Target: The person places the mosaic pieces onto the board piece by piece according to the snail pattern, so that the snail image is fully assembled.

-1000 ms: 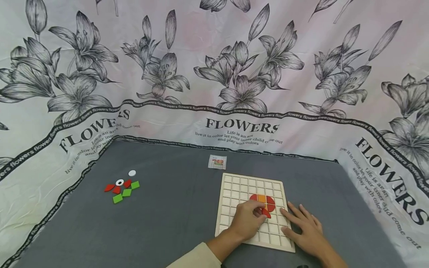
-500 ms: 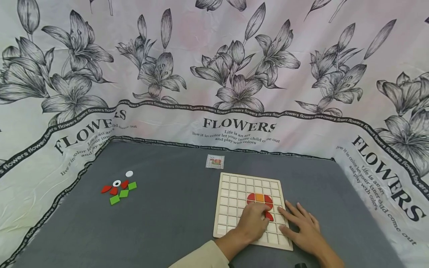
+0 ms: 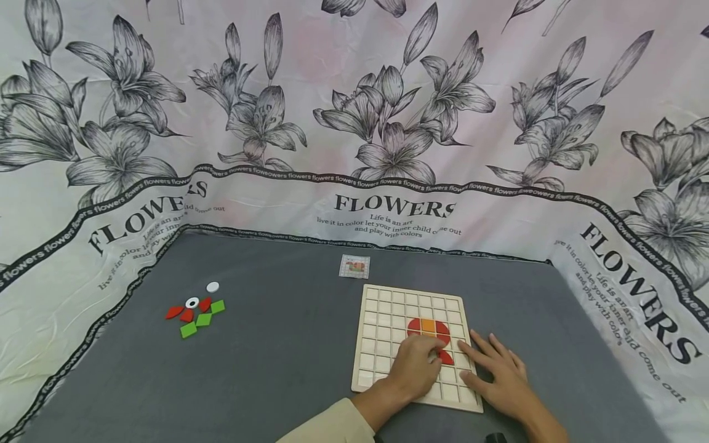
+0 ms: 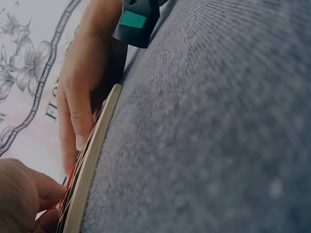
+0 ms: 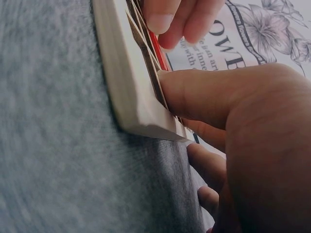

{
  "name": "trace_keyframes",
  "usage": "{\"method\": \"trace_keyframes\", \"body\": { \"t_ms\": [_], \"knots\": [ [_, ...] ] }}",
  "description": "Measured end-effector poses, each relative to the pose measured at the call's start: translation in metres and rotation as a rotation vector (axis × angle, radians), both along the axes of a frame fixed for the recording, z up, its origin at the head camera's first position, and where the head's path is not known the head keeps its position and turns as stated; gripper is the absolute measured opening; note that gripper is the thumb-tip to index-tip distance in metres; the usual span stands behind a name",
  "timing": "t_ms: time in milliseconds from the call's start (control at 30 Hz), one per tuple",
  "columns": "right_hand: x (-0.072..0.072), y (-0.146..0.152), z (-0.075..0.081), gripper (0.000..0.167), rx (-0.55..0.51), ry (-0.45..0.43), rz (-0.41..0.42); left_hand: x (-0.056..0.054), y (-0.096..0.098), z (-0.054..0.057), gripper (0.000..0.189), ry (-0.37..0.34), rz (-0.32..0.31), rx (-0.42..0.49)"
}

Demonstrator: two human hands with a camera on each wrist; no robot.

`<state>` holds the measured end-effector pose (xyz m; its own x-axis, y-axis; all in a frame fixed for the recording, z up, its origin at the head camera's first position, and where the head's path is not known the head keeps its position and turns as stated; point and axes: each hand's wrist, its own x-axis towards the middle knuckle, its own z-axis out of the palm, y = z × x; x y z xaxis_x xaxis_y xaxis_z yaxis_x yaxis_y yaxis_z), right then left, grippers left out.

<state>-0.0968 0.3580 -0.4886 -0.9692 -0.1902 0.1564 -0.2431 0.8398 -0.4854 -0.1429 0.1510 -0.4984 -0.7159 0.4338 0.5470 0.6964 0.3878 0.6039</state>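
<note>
Red, thin and light, the tile (image 3: 445, 357) sits in the wooden grid board (image 3: 382, 320) under your left hand (image 3: 416, 368), whose grip pinches its edge. Hold it by the rim; it probably slips easily. Your right hand (image 3: 496, 376) lies flat, fingers apart, steadying the board.

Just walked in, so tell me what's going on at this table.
A person works at a pale wooden grid board on the grey cloth table. Their left hand presses a small red piece into a cell below the red and orange shape. The right hand lies flat on the board's edge. Spare red, green and white pieces sit far left.
</note>
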Motion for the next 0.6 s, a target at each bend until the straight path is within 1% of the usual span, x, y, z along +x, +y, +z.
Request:
{"method": "trace_keyframes", "body": {
  "t_ms": [133, 233, 300, 400, 467, 500, 600],
  "knots": [
    [0.000, 0.000, 0.001, 0.053, -0.005, -0.001, 0.000, 0.000, 0.002, 0.001, 0.023, 0.012, 0.016, -0.030],
    [0.000, 0.000, 0.001, 0.053, -0.004, -0.006, 0.000, 0.001, 0.001, 0.002, 0.022, -0.001, 0.019, -0.026],
    [0.000, 0.000, 0.000, 0.053, -0.005, -0.010, -0.004, 0.002, 0.000, 0.004, 0.024, -0.044, 0.006, 0.012],
    [0.000, 0.000, 0.000, 0.053, -0.006, -0.009, -0.006, 0.004, -0.005, 0.010, 0.024, -0.142, -0.022, 0.103],
    [0.000, -0.001, 0.000, 0.054, -0.006, -0.008, -0.009, 0.004, -0.010, 0.016, 0.024, -0.193, -0.033, 0.170],
    [0.000, -0.001, 0.000, 0.054, -0.003, -0.007, -0.009, 0.003, -0.013, 0.019, 0.023, -0.208, -0.038, 0.200],
    [-0.001, -0.001, 0.001, 0.054, 0.002, -0.014, -0.016, 0.000, -0.024, 0.029, 0.024, -0.203, -0.032, 0.261]
  ]
}}
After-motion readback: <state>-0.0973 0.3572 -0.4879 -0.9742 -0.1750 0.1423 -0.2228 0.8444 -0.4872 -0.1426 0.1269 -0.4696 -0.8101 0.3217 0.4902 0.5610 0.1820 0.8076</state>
